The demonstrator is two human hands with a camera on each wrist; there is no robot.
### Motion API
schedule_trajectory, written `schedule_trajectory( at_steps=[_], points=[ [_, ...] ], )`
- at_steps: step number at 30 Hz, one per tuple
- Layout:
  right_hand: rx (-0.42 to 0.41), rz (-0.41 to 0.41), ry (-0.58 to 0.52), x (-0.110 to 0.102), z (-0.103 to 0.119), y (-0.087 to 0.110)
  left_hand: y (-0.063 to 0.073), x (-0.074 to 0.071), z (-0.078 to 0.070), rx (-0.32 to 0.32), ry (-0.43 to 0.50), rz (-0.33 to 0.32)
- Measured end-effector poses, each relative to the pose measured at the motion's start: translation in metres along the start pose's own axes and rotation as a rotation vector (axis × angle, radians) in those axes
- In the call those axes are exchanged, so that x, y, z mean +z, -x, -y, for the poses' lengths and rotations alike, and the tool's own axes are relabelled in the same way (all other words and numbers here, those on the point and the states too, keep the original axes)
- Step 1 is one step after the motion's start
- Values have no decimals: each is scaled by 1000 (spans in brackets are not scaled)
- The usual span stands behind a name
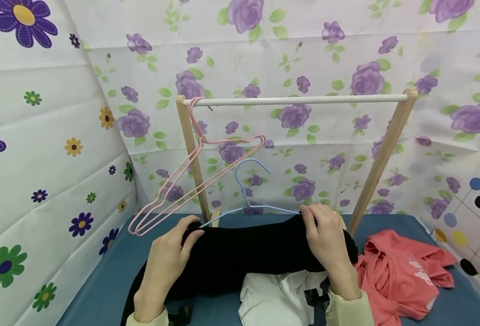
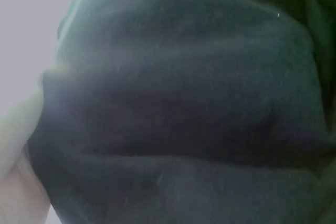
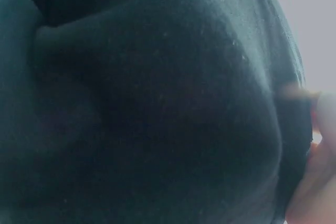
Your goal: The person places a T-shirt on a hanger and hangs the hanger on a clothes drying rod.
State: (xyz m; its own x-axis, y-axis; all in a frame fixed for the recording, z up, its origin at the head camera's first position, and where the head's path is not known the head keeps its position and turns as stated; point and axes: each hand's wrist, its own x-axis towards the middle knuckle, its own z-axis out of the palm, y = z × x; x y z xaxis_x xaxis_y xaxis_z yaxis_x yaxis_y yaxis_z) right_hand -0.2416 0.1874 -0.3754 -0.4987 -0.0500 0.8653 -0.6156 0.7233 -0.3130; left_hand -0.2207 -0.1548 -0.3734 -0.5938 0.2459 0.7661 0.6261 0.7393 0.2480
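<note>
A black garment [image 1: 240, 249] is held up over the table, its exact kind hidden by the folds. A light blue hanger [image 1: 242, 188] rises out of its top edge, hook upward, with both sloping arms reaching into the cloth. My left hand [image 1: 164, 260] pinches the cloth at the hanger's left end between thumb and fingers. At the opposite end my right hand [image 1: 327, 237] grips the cloth by the hanger's right shoulder. Dark cloth fills the left wrist view, with part of the hand [image 2: 21, 129] at its left edge. The right wrist view shows the same cloth and fingertips [image 3: 325, 114] at the right.
Behind the garment stands a rack with a white rod [image 1: 297, 100] and wooden legs. Pink hangers [image 1: 193, 118] hang at the rod's left end. A coral garment [image 1: 391, 271] lies at right on the blue table surface [image 1: 105, 280]; a white garment [image 1: 276, 299] lies in front.
</note>
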Motion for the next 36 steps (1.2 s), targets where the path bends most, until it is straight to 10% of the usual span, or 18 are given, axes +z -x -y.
schedule_trajectory(
  at_steps=[19,36],
  points=[
    [68,-51,45,-15,-18,1,6,-12,17,-54,-76,-64],
    [79,-56,17,-28,-39,5,5,-16,14,28,-36,-174]
  ],
)
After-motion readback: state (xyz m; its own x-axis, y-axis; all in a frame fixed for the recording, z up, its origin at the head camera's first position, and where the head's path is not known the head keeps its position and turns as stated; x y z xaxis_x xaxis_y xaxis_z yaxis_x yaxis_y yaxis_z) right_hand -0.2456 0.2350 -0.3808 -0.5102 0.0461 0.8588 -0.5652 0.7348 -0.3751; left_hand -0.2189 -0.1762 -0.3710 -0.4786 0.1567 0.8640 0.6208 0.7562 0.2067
